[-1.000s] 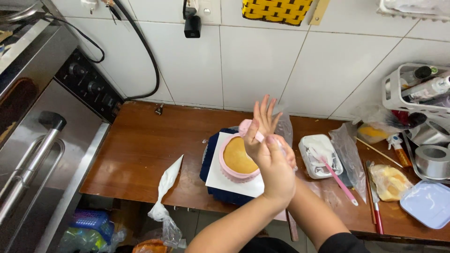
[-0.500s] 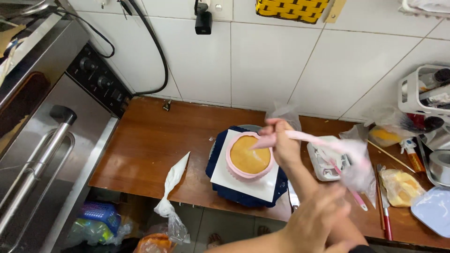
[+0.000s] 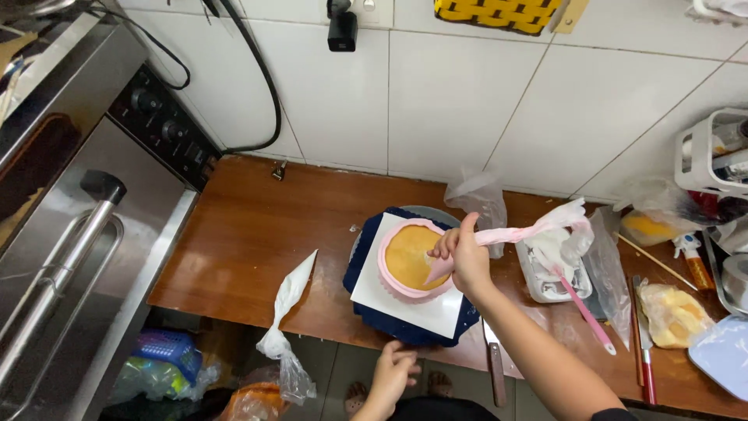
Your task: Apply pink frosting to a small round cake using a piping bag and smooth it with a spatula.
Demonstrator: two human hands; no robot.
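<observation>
The right hand covers the middle of the pink piping bag. The oven on the left and the blue lid at right are cut by the edges.

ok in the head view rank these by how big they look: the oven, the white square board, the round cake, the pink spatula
1. oven, by far the largest, though it is cut off by the frame's left edge
2. white square board
3. round cake
4. pink spatula, long but thin, so smallest in area
</observation>
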